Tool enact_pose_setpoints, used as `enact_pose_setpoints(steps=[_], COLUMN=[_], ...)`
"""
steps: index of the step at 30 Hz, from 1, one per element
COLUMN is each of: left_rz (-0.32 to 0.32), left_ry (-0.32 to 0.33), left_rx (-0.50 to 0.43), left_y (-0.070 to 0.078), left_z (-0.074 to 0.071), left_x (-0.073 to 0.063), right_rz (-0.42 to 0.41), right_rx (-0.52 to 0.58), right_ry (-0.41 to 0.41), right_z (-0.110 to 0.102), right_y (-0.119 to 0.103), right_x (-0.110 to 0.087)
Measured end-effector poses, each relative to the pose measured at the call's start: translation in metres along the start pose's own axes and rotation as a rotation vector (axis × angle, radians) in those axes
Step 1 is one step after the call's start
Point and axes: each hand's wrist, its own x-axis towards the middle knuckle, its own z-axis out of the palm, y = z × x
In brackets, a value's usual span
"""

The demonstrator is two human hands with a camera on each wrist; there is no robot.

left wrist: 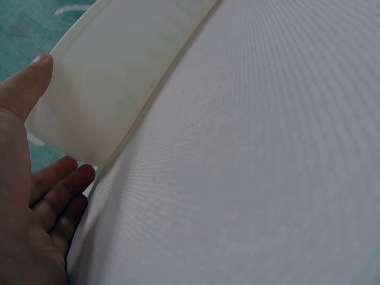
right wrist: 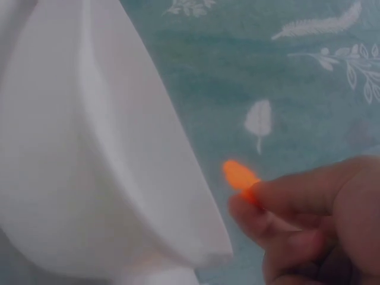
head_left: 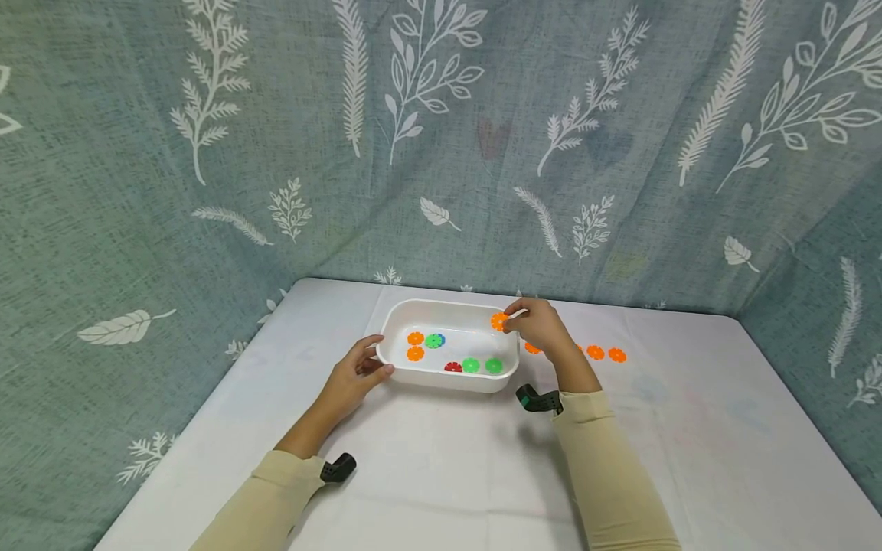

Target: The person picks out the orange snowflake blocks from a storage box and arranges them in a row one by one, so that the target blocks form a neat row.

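A white plastic basin (head_left: 441,379) stands on the table with several notched plastic discs inside. At its left end my left hand (head_left: 350,383) holds the corner, thumb on the front rim and fingers along the left side; the left wrist view shows this hand (left wrist: 35,178) close up. Over the basin's right end, my right hand (head_left: 540,325) pinches an orange disc (head_left: 498,321) between thumb and fingers. The right wrist view shows that orange disc (right wrist: 238,174) seen nearly edge-on beside the basin wall (right wrist: 148,136). Inside lie orange discs (head_left: 415,338), green discs (head_left: 471,366) and a red disc (head_left: 452,367).
To the right of the basin, several orange discs (head_left: 617,355) lie in a row on the white tablecloth (head_left: 689,428), partly hidden by my right hand and wrist. A patterned blue-green cloth (head_left: 482,191) hangs behind the table. Black camera mounts (head_left: 338,467) sit on both wrists.
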Motion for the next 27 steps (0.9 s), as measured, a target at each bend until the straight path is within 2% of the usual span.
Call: enact_pose_setpoints(steps=[13, 20, 27], left_rz=[-0.005, -0.034, -0.024], left_ry=[0.005, 0.002, 0.009], left_rx=[0.007, 0.016, 0.03], left_y=[0.001, 0.003, 0.005], left_z=[0.0, 0.002, 0.001], left_x=[0.0, 0.0, -0.002], right_rz=[0.051, 0.083, 0.097], right_rx=[0.059, 0.064, 0.087], right_ry=[0.05, 0.082, 0.106], right_z=[-0.023, -0.03, -0.039], right_y=[0.025, 0.038, 0.049], right_x=[-0.007, -0.009, -0.011])
